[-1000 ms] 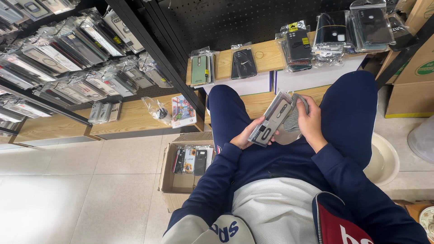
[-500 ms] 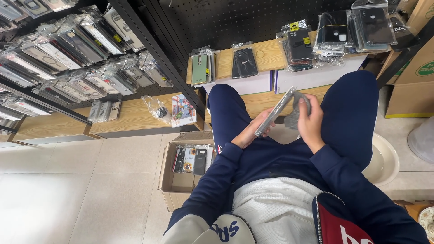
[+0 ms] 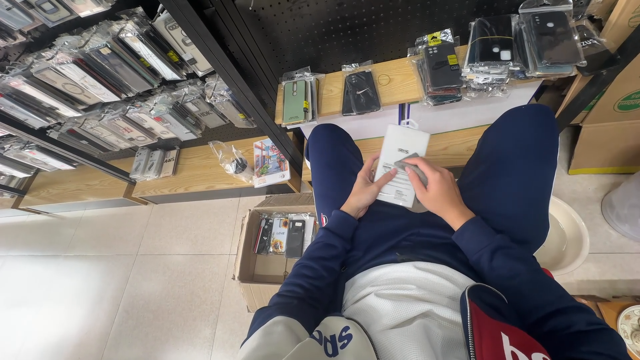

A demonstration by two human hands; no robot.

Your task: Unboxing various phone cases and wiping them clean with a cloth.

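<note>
White flat rectangular retail package with a hang tab at its top sits between the seated person's knees, held above the lap with its pale face turned up toward the camera. The left hand grips its left edge, thumb lying across the face and fingers curled underneath. The right hand rests on the lower right part of the package, its fingers closed on a small grey flat piece pressed against the package face; whether that piece is separate from the package or part of it cannot be told. Both arms are in dark blue sleeves, and the legs in dark blue trousers spread to either side. Just beyond the package runs a light wooden shelf bearing a green phone case in a clear bag, a black phone case in a clear bag and, further right, a stack of dark bagged cases. On the floor beside the left knee stands an open brown cardboard box with several packaged cases upright inside. To the left, a black wire rack carries many hanging bagged cases, and a cream round basin lies on the tiles by the right leg.
</note>
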